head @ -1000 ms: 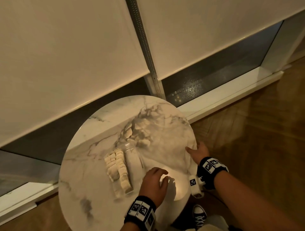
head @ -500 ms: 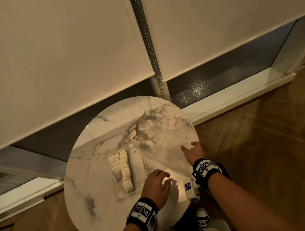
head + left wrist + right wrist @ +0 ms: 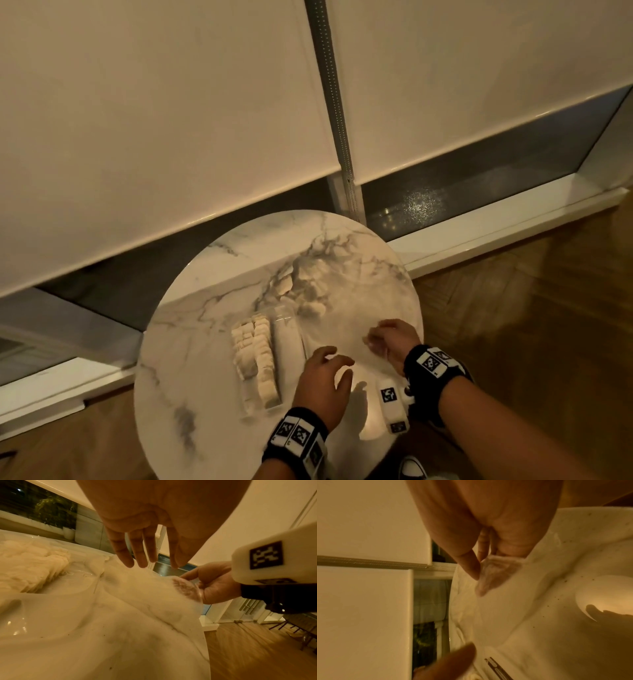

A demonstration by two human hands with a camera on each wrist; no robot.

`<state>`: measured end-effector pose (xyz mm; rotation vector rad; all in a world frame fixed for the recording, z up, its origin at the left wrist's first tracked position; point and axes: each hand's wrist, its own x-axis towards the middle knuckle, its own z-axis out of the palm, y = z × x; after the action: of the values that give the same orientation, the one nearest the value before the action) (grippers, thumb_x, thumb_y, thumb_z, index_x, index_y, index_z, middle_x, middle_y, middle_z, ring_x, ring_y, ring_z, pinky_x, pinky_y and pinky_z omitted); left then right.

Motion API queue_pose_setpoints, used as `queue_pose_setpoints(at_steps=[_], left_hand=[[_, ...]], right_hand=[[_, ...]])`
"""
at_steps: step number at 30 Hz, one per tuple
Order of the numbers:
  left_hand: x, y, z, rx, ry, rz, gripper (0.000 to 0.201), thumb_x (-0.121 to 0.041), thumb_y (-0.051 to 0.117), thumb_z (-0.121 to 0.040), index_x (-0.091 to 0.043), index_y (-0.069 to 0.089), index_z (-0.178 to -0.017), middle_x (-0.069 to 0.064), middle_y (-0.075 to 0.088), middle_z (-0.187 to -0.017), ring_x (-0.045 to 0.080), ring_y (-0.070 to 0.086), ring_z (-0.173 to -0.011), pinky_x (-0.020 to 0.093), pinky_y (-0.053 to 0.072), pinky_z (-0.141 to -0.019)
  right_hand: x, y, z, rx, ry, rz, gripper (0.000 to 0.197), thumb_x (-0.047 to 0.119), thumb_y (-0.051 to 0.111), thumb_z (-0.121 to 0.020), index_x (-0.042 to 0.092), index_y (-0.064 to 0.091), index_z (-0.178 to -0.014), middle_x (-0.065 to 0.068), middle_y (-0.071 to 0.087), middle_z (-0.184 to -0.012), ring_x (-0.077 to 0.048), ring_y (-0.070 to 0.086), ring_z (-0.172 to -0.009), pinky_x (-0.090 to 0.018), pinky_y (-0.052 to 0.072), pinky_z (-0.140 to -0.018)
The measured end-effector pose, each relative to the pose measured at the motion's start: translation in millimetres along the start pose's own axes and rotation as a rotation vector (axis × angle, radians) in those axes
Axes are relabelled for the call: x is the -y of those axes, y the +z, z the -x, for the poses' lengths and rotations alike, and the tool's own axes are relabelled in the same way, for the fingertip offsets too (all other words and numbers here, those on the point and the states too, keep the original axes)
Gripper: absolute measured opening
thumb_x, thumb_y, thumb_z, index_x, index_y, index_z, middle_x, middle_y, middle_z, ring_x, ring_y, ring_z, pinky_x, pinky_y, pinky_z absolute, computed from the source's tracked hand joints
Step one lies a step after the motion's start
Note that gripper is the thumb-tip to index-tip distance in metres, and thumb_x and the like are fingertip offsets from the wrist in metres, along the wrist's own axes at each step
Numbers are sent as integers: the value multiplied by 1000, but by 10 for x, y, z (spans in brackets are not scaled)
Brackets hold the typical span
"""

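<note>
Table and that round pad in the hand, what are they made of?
The table looks like polished marble, or a marble-look top: white with grey veins and a bright shine. The pad pinched in the right hand looks like soft cotton: thin, fuzzy at the edge, dull rather than shiny. It might be another fluffy fibre.

- In front of me stands a round marble table (image 3: 191,359).
- Behind it, cream blinds (image 3: 154,120) hang low; dark glass (image 3: 479,178) shows below them.
- A white sill (image 3: 496,222) meets the wood floor (image 3: 548,325).
- The light is dim, warm.
</note>
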<state>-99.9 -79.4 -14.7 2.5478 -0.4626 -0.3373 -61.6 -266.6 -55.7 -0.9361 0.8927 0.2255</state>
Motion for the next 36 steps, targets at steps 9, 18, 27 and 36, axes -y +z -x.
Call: queue_pose_setpoints(at_steps=[9, 18, 27, 36], left_hand=[[-82, -160, -150, -50, -66, 99, 30, -37, 57, -92, -41, 60, -122, -1, 35, -153, 13, 36, -138, 20, 29, -110], [-189, -295, -258, -316, -276, 612, 21, -42, 70, -85, -28, 62, -97, -10, 71, -91, 0, 67, -89, 20, 55, -76], [-6, -322, -287, -328, -311, 520, 11, -27, 63, -91, -31, 66, -81, -8, 72, -73, 11, 70, -72, 41, 58, -74], [-136, -297, -112, -225, -79, 383, 17, -20, 60, -93, -32, 64, -82, -13, 66, -76, 6, 63, -75, 24, 52, -72]], right_hand=[[213, 253, 386, 408, -63, 232, 18, 12, 70, -86, 14, 62, -102, -12, 75, -104, -21, 69, -92, -35, 52, -77], [270, 328, 462, 588, 67, -85, 34, 11, 50, -87, -2, 65, -114, -28, 66, -116, -35, 65, -99, -45, 47, -92], [95, 330, 389, 355, 40, 158, 33, -4, 37, -90, -8, 60, -113, -23, 68, -100, -32, 68, -87, -39, 55, -80], [8, 116, 161, 145, 97, 186, 67, 14, 48, -98, 44, 20, -150, -2, 44, -135, -36, 47, -126, -54, 49, -81]])
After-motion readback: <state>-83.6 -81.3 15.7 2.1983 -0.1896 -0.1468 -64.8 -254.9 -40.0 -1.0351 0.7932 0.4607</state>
